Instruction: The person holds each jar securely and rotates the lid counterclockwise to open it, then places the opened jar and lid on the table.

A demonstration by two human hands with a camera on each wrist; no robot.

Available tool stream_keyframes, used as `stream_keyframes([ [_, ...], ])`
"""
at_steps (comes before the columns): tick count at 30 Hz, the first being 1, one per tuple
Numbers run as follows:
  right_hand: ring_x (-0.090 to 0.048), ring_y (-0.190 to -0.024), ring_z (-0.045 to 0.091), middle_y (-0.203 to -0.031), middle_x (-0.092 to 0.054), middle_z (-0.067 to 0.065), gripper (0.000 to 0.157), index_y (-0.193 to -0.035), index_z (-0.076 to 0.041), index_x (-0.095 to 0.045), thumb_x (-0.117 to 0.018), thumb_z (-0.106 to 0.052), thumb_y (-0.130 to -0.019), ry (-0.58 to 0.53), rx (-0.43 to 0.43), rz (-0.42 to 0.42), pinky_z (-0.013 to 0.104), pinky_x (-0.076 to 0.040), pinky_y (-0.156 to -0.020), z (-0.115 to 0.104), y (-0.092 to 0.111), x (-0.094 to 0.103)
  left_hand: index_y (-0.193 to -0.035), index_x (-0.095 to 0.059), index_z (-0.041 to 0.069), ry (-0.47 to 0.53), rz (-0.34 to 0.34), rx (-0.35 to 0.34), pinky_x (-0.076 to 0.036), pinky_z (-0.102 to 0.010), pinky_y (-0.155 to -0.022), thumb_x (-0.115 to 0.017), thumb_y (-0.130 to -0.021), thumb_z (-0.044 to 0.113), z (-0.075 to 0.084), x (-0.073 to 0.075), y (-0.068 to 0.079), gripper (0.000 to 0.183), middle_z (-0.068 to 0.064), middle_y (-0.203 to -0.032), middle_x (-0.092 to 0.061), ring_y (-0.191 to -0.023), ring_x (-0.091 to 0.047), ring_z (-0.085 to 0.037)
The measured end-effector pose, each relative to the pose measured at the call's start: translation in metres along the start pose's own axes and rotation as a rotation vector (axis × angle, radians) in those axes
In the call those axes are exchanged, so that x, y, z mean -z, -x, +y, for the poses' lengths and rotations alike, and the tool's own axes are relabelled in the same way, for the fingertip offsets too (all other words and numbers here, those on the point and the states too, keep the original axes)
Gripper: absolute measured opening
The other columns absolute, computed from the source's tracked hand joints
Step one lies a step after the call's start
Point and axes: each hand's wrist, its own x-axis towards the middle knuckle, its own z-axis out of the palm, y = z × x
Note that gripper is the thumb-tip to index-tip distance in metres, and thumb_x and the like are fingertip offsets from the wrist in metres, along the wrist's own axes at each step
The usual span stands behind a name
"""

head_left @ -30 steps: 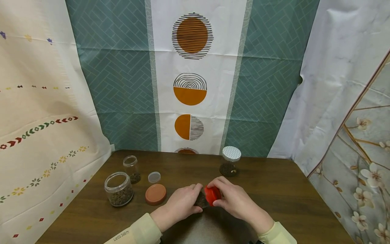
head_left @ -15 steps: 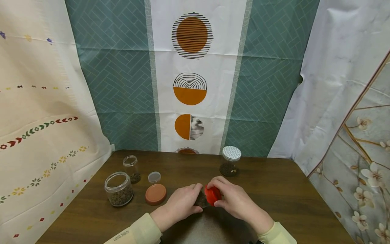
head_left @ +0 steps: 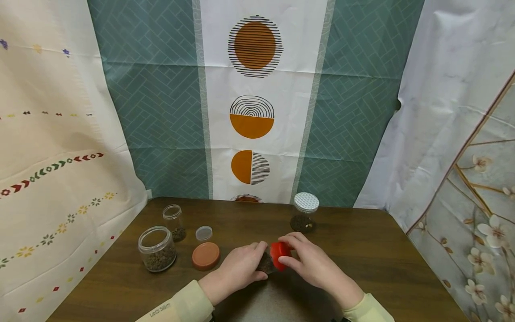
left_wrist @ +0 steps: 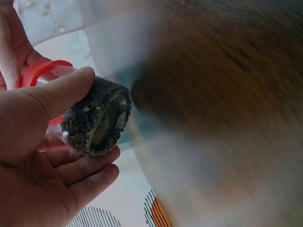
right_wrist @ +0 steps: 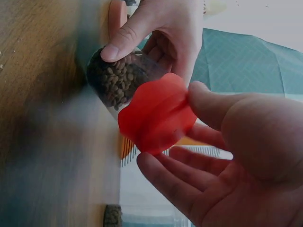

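Observation:
A small clear jar (head_left: 265, 264) lies tilted between both hands, part filled with dark brown seeds or beans. My left hand (head_left: 240, 270) grips its body, the thumb along one side and the fingers beneath in the left wrist view. On the mouth end is a red lid (head_left: 278, 256) with a wavy edge. The thumb and fingertips of my right hand (head_left: 314, 264) pinch this lid at opposite edges, as the right wrist view shows. The jar's dark contents (right_wrist: 118, 80) lie toward its base. Most of the jar is hidden by the left hand in the head view.
Left on the wooden table (head_left: 362, 259) stand a wide lidless jar (head_left: 157, 255) and a smaller lidless jar (head_left: 176, 226), both with dark contents. A clear lid (head_left: 204, 233) and an orange-brown lid (head_left: 205, 256) lie beside them. A white-lidded jar (head_left: 304, 214) stands at the back.
My right fingers have shifted round the red lid, and the lid shows more edge-on than before. The left hand keeps its grip on the jar in the same place.

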Motion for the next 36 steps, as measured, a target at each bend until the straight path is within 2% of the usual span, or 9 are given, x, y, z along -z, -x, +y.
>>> stream_keyframes([
  [5,-0.073,-0.108,0.028,-0.121,-0.074,0.004,0.05,-0.139,-0.006,-0.07,-0.082,-0.037,-0.101,0.022,-0.119,-0.012,0.053,-0.06,-0.092,-0.0018,-0.0026,-0.0006,-0.128,-0.06,0.009,0.003,-0.013,-0.005,-0.062,-0.035,-0.08,-0.099,-0.085,0.035,0.0,-0.0009,-0.0015,0.063,-0.004,-0.112,-0.073,-0.092,-0.072,-0.015],
  [10,-0.073,-0.104,0.03,-0.114,-0.076,0.004,0.051,-0.137,-0.004,-0.07,-0.082,-0.037,-0.101,0.038,-0.156,-0.036,0.054,-0.06,-0.091,-0.0023,-0.0045,-0.0017,-0.13,-0.061,0.009,0.009,-0.03,-0.003,-0.062,-0.036,-0.081,-0.099,-0.086,0.035,0.0013,0.0012,-0.002,0.064,-0.005,-0.113,-0.073,-0.094,-0.072,-0.015],
  [14,-0.072,-0.102,0.025,-0.116,-0.075,0.004,0.05,-0.139,-0.006,-0.069,-0.084,-0.034,-0.1,0.044,-0.142,-0.045,0.053,-0.06,-0.089,-0.0034,-0.0042,-0.0003,-0.132,-0.061,0.009,0.001,-0.027,-0.006,-0.062,-0.036,-0.082,-0.099,-0.085,0.035,0.001,0.0014,-0.0026,0.065,-0.006,-0.115,-0.073,-0.096,-0.073,-0.016],
  [23,-0.068,-0.095,0.021,-0.119,-0.07,0.0,0.053,-0.141,-0.013,-0.068,-0.084,-0.041,-0.099,0.067,-0.083,-0.042,0.049,-0.057,-0.081,-0.0044,-0.0012,0.0016,-0.132,-0.061,0.009,0.003,-0.024,-0.003,-0.062,-0.036,-0.082,-0.099,-0.085,0.035,0.0014,0.0017,-0.0019,0.065,-0.006,-0.116,-0.074,-0.097,-0.073,-0.016],
  [36,-0.07,-0.1,0.019,-0.123,-0.067,-0.004,0.049,-0.14,-0.017,-0.066,-0.086,-0.034,-0.098,0.074,-0.005,-0.043,0.044,-0.058,-0.081,-0.0041,0.003,0.0024,-0.129,-0.061,0.009,-0.006,-0.013,-0.002,-0.062,-0.035,-0.08,-0.1,-0.084,0.034,0.0015,0.0003,-0.0007,0.064,-0.005,-0.112,-0.073,-0.092,-0.072,-0.015],
])
